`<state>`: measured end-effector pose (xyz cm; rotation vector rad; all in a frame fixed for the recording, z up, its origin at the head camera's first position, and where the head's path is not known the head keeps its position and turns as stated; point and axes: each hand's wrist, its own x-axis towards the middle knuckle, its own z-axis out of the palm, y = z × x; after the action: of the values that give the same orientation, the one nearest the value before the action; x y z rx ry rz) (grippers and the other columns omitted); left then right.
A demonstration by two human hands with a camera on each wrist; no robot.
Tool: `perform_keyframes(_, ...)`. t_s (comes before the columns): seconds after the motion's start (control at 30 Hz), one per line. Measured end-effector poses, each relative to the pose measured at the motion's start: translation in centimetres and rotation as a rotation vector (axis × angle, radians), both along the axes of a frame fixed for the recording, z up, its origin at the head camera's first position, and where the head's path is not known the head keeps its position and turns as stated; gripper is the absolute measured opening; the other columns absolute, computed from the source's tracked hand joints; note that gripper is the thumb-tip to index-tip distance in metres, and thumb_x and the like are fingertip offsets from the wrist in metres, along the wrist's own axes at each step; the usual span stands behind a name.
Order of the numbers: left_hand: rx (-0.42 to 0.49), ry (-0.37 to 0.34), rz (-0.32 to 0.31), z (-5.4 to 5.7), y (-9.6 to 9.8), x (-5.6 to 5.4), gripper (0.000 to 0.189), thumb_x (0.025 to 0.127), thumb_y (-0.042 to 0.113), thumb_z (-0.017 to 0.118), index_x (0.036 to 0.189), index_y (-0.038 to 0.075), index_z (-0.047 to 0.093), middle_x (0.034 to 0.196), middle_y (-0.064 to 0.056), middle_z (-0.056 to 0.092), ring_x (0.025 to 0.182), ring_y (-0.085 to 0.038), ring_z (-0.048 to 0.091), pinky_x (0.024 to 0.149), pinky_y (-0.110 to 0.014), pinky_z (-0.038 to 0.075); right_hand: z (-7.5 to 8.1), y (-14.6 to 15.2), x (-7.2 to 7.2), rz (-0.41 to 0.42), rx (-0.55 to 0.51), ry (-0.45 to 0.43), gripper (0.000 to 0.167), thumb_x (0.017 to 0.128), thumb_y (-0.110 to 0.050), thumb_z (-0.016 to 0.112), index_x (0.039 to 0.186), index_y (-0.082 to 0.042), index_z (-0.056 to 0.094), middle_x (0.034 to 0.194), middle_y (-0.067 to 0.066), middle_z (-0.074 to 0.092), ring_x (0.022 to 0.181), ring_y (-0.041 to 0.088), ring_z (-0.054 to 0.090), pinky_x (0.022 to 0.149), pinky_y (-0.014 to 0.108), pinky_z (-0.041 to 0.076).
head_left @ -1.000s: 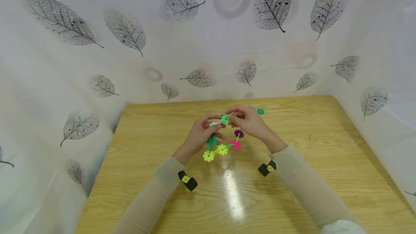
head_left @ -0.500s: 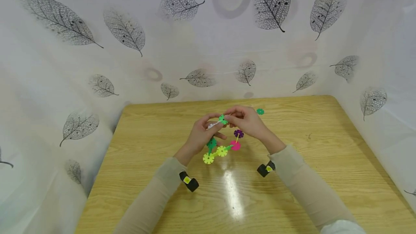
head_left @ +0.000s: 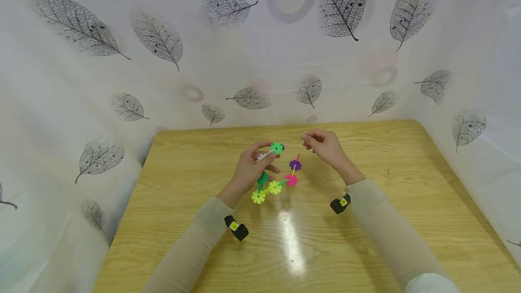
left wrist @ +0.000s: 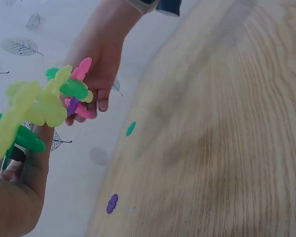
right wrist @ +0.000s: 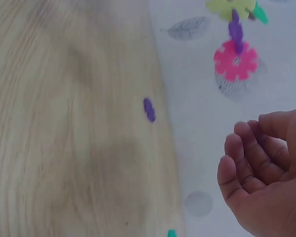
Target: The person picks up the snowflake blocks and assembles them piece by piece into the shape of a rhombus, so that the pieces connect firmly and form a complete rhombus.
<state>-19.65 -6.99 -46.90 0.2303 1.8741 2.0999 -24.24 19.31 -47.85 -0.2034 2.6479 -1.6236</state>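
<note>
My left hand (head_left: 248, 171) pinches a chain of flower-shaped plastic snowflake discs between thumb and fingers. A light green disc (head_left: 277, 148) tops its upper end, beside a white disc (head_left: 262, 157) partly hidden by the fingers. Below hang a dark green disc (head_left: 262, 177), yellow discs (head_left: 258, 196), a pink disc (head_left: 291, 180) and a purple disc (head_left: 295, 165), with a thin reddish one at the far end. The chain curves into an unclosed loop. To its right, my right hand (head_left: 324, 149) hovers, fingers loosely curled and nothing in them, apart from the chain.
Under the hands lies a wooden table (head_left: 366, 238). The left wrist view shows a loose green disc (left wrist: 131, 129) and a loose purple disc (left wrist: 112, 203) on the tabletop. A leaf-patterned white curtain (head_left: 260, 58) surrounds the back and sides.
My right hand has let go of the chain's upper end by the light green disc and moved right, covering the loose green disc. The left hand keeps its hold, nearly still.
</note>
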Motion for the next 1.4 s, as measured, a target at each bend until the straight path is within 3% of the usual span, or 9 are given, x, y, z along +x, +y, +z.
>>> perform_keyframes(0.37,-0.005,0.004,0.013,0.0,0.0,0.0,0.041,0.106,0.013,0.064,0.147,0.012,0.057,0.126,-0.025,0.071,0.07,-0.012,0.076,0.056,-0.032,0.066,-3.2,3.4,-1.7,-0.09,0.184,-0.029,0.035,0.108,-0.02,0.058,0.134,0.003,0.066,0.13,0.025,0.068,0.111,0.036,0.065,0.095,0.041,0.055)
perform_keyframes(0.6,-0.037,0.006,0.012,0.0,-0.2,0.0,0.041,0.107,0.013,0.062,0.148,0.012,0.057,0.129,-0.026,0.07,0.07,-0.01,0.075,0.054,-0.028,0.064,-4.5,4.5,-2.1,-0.128,0.187,-0.088,0.039,0.106,-0.016,0.058,0.14,0.004,0.06,0.131,0.027,0.062,0.112,0.038,0.062,0.084,0.033,0.053)
perform_keyframes(0.73,-0.05,0.009,0.006,-0.1,-0.2,-0.1,0.041,0.108,0.015,0.062,0.149,0.012,0.056,0.13,-0.026,0.07,0.07,-0.01,0.075,0.054,-0.028,0.064,-5.2,5.0,-2.2,-0.187,0.205,-0.09,0.042,0.104,-0.014,0.058,0.141,0.005,0.058,0.129,0.028,0.06,0.114,0.04,0.061,0.086,0.036,0.053)
perform_keyframes(0.93,-0.024,-0.005,-0.026,-0.2,-0.3,-0.2,0.038,0.109,0.016,0.06,0.147,0.014,0.057,0.13,-0.026,0.069,0.071,-0.012,0.076,0.056,-0.028,0.064,-5.9,5.5,-2.4,-0.279,0.245,-0.077,0.045,0.102,-0.014,0.059,0.142,0.006,0.059,0.112,0.021,0.061,0.097,0.03,0.057,0.077,0.03,0.047)
perform_keyframes(1.2,0.024,-0.008,-0.057,-0.2,-0.4,-0.1,0.038,0.109,0.014,0.058,0.147,0.011,0.055,0.123,-0.02,0.071,0.073,-0.014,0.077,0.06,-0.032,0.067,-5.8,5.7,-2.7,-0.233,0.278,-0.097,0.05,0.105,-0.018,0.06,0.148,0.007,0.054,0.115,0.025,0.064,0.093,0.029,0.056,0.077,0.031,0.046)
perform_keyframes(1.4,0.029,-0.009,-0.074,0.0,-0.5,0.1,0.039,0.109,0.013,0.058,0.148,0.009,0.054,0.124,-0.021,0.07,0.074,-0.015,0.077,0.062,-0.034,0.068,-6.3,5.6,-3.2,-0.207,0.368,-0.047,0.044,0.104,-0.018,0.062,0.14,0.009,0.061,0.108,0.026,0.068,0.086,0.029,0.059,0.074,0.032,0.049)
